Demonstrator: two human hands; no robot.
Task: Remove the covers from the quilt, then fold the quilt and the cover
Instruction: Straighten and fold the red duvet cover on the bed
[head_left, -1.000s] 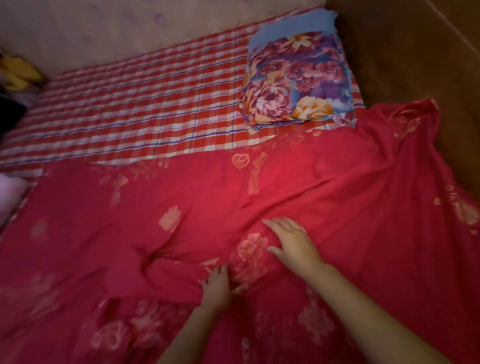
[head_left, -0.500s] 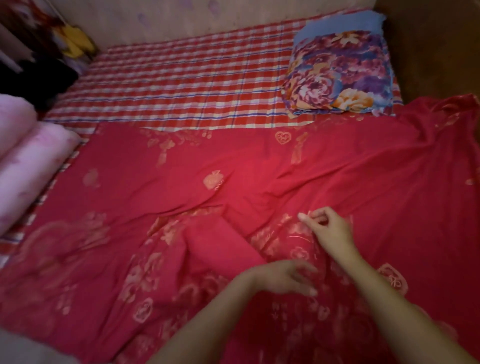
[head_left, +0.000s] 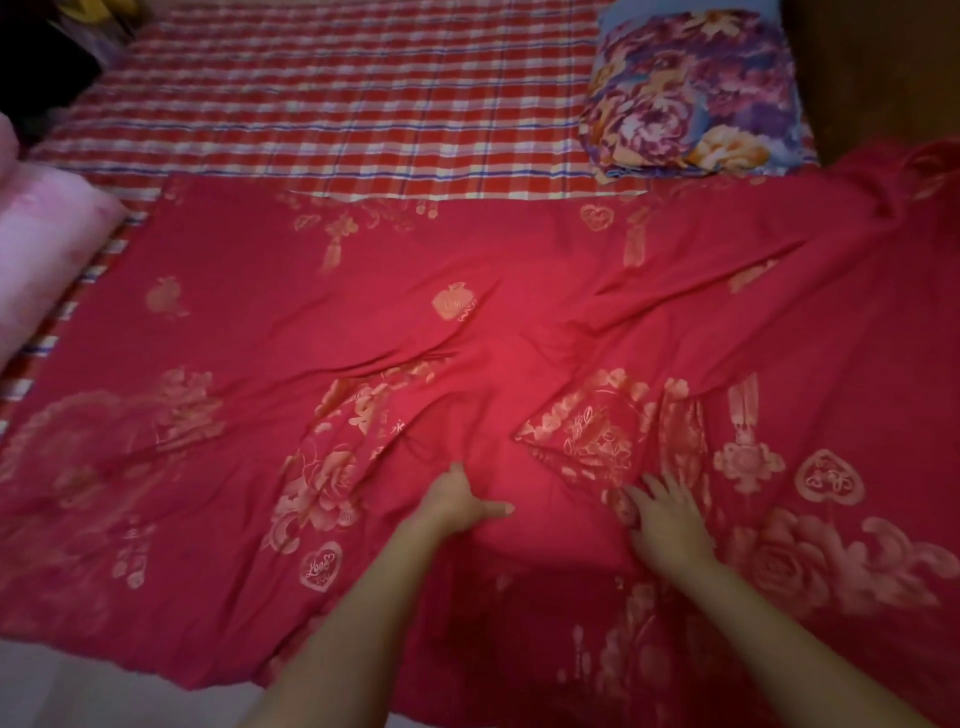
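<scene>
Task's thing: the red cover, spread nearly flat over the bed, its near edge at the bed's edge below my forearms.
Long axis: the cover runs left to right across my view. Its short way runs from me toward the checked sheet.
Left hand: palm down on the cover beside a raised crease, thumb stuck out toward the right. The fingers look laid out and grasp no cloth that I can make out.
Right hand: palm down on the printed flowers, fingers spread apart and pressing, nothing pinched.
Key relation: both hands rest near the middle of the near half, and the cloth stretches well away to either side. The far left corner is nearer my left hand and the right end nearer my right. Neither end is within easy reach, so I judge a fold must start from this near edge or after a step sideways.
Container and contents: the cover is the only envelope here. It lies thin and wrinkled, so I judge it emptied, though its inside is hidden.
Other items: a pink bundle at the left edge, perhaps the quilt, but I cannot tell. A floral pillow lies at the far right.
</scene>
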